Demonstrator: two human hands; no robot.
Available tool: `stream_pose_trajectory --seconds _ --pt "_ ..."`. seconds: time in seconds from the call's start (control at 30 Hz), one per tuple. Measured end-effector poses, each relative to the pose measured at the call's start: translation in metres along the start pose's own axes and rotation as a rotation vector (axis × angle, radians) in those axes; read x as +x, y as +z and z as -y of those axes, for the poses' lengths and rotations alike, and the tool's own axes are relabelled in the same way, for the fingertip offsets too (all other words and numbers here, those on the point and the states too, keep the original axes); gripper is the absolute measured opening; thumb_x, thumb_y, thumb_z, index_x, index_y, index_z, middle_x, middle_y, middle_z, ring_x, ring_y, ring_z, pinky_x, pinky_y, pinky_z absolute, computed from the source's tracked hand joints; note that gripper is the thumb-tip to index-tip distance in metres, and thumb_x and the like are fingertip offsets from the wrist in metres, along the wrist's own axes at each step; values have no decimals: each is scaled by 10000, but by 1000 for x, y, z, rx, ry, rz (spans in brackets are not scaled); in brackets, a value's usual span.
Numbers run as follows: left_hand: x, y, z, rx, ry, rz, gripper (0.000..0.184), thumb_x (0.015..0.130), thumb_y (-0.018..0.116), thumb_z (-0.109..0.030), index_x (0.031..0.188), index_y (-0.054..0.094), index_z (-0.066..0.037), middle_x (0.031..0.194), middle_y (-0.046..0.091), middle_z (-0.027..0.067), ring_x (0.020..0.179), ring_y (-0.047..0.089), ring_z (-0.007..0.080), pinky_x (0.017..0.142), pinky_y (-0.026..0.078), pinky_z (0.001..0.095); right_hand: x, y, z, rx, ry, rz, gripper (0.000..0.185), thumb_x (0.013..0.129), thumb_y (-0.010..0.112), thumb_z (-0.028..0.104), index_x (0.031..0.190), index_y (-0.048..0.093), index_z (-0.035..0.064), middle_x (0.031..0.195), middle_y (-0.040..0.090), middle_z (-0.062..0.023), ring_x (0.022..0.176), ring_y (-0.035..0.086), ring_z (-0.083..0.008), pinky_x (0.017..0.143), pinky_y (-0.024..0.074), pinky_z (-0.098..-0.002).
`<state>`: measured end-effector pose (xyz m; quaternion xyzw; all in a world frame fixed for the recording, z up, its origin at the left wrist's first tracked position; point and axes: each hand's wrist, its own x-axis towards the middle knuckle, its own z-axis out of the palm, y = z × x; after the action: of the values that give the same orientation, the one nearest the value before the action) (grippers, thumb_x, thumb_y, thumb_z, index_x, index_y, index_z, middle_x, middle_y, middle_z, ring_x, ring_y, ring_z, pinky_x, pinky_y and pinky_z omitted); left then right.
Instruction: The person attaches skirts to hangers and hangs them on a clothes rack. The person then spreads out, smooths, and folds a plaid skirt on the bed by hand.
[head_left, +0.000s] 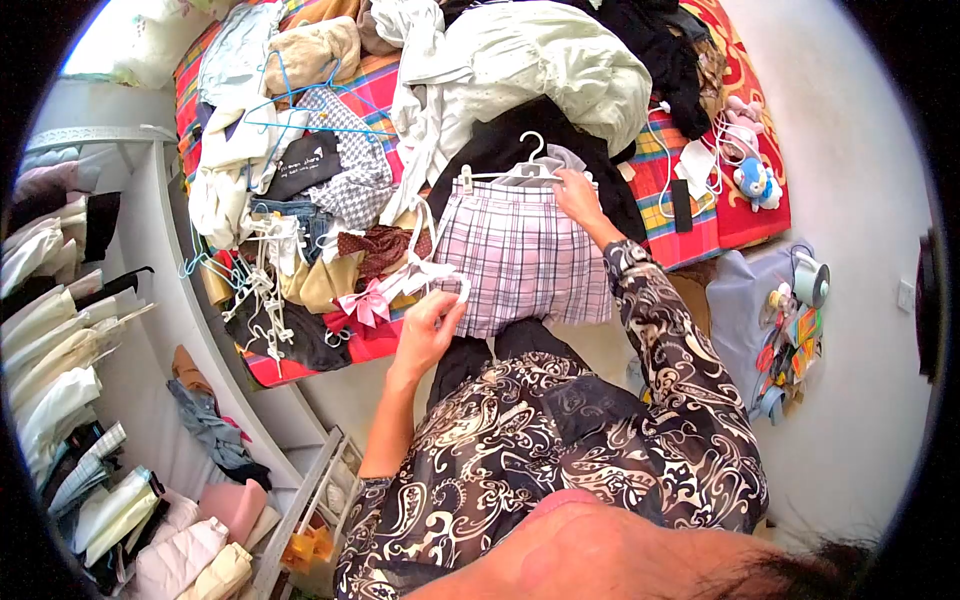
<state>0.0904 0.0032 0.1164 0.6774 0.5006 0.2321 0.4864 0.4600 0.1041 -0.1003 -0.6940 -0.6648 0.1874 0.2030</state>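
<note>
A pink and white plaid skirt (525, 255) hangs from a white clip hanger (510, 176) at the near edge of the bed. My right hand (580, 200) is closed on the hanger's right end, by the skirt's waistband. To the left of the skirt, my left hand (430, 325) is closed around a white hanger (455, 280). A pink bow (364, 303) lies just left of that hand. Behind the skirt are a black garment (470, 145) and a large pale green-white garment (550, 70).
Clothes and blue hangers (320, 122) cover the bed's left side. More white hangers (265, 300) lie at its near left edge. An open wardrobe (150, 330) with hanging clothes stands left. Plush toys (757, 183) and a cable are on the bed's right.
</note>
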Motion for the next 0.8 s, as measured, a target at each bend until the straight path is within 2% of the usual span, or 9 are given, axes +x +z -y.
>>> stream_pose_trajectory --seconds 0.07,0.17,0.27,0.37,0.4,0.5,0.53,0.63,0.8 --pt "-1 13 -3 31 79 -38 145 888 689 -61 940 602 44 813 580 134 673 580 247 577 474 342 24 4 -11 -81 14 98 350 852 620 219 1129 655 8 1062 690 -195 1040 643 -388 917 498 -484" --pt "-11 20 -11 85 -29 -53 170 878 706 -70 977 620 38 838 617 145 714 632 266 597 521 338 44 4 0 -187 178 388 327 828 622 224 1108 668 63 1069 694 -213 1000 659 -398 886 504 -526" --pt "-20 25 -16 91 -156 -102 185 878 713 -83 1006 633 23 877 652 159 732 658 274 609 536 344 54 18 -22 -171 136 395 348 813 619 304 1035 696 47 1029 702 -213 1001 665 -389 859 510 -525" --pt "-36 33 -12 58 -150 -178 178 895 694 -80 1041 641 8 908 672 165 728 667 282 614 530 343 60 17 -31 -44 103 471 326 771 673 301 921 691 13 894 705 -205 868 674 -386 763 511 -486" --pt "-38 34 -14 54 -157 -189 178 895 694 -80 1041 641 8 908 672 165 728 667 282 614 530 343 63 13 -34 20 71 494 327 760 712 302 849 663 -10 801 682 -192 745 653 -362 688 495 -453" --pt "-38 35 -20 34 -120 -240 176 911 670 -69 1072 646 0 918 672 163 753 670 288 648 525 350 64 7 -38 109 -57 548 328 796 720 297 859 643 -16 747 664 -164 673 632 -304 633 478 -424" --pt "-39 35 -22 44 -130 -227 176 916 660 -61 1080 645 1 933 671 164 772 667 290 666 520 354 58 6 -36 163 -65 520 301 850 699 271 878 620 -18 702 640 -120 624 601 -230 598 467 -385" --pt "-32 32 -15 40 -109 -215 179 920 645 -48 1092 640 1 954 663 168 802 656 297 692 510 365 37 -7 -17 366 52 437 268 829 703 236 823 603 -13 727 647 -162 686 640 -284 641 493 -393" --pt "-24 20 -12 119 -21 -177 179 914 637 -35 1089 621 0 910 619 169 822 633 353 707 499 401 4 -39 7 347 -4 326 255 863 700 233 910 631 -7 703 616 -150 625 601 -252 606 465 -377"
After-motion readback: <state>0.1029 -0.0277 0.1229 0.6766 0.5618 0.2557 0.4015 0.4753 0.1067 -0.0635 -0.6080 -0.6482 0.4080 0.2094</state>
